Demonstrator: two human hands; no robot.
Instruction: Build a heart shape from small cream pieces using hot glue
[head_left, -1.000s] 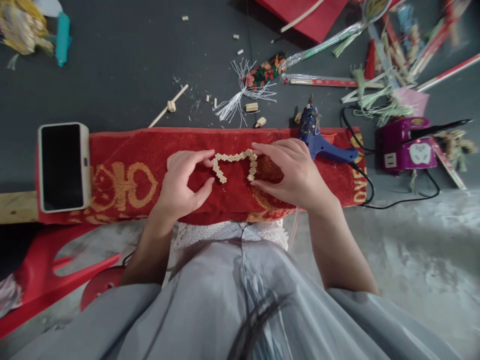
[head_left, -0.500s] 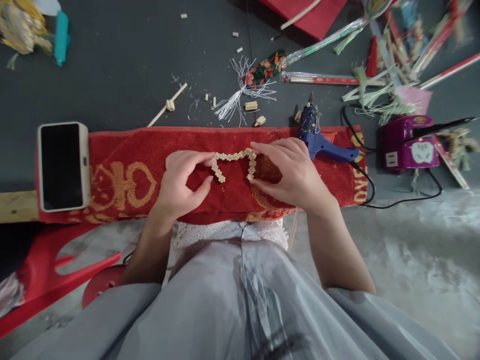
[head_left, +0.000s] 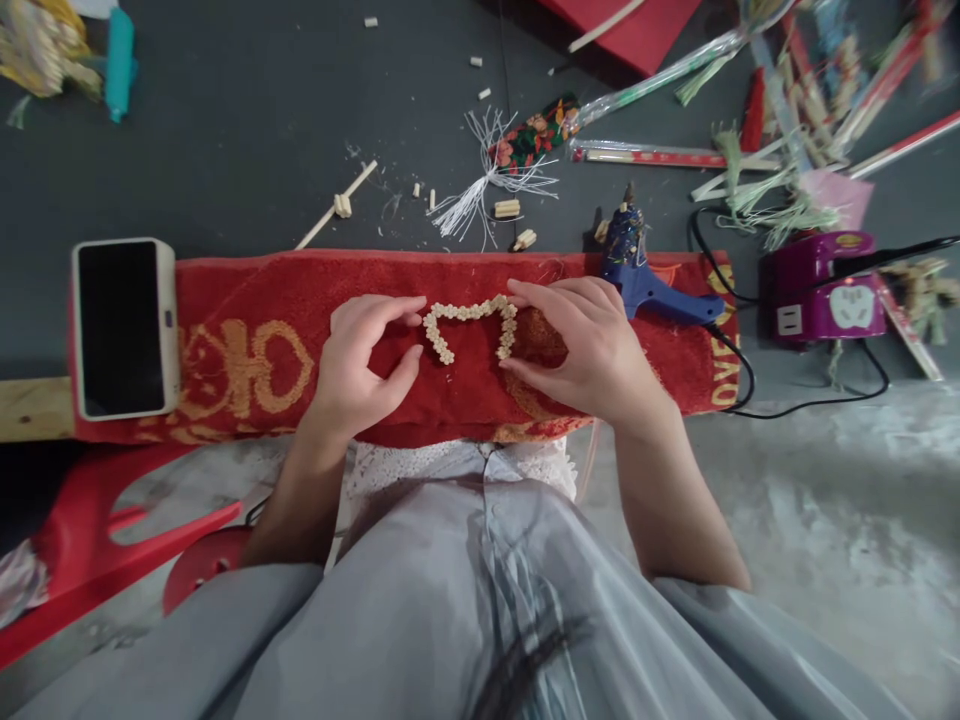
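Left hand [head_left: 351, 352] drawn slightly back from the arch [head_left: 469, 313]

At far left, a teal tube [head_left: 120, 65] lies on the dark surface [head_left: 247, 120], and nearer the person a black-screened device [head_left: 124, 328] rests on the red towel [head_left: 469, 395]. Beyond the towel's edge, a thin stick [head_left: 358, 184] slants through a small pale bundle [head_left: 343, 206]. The left hand's thumb and fingers are parted, just beside the arch but apart from it. The arch, built of small pale pieces, lies mid-towel between the hands, its gap facing the person. At its right side, the right hand [head_left: 600, 345] curves with fingers spread, tips close against it; whether they grip it, I cannot tell. Right of that hand sits a blue glue gun [head_left: 660, 295], then a purple box [head_left: 806, 290] with cables.
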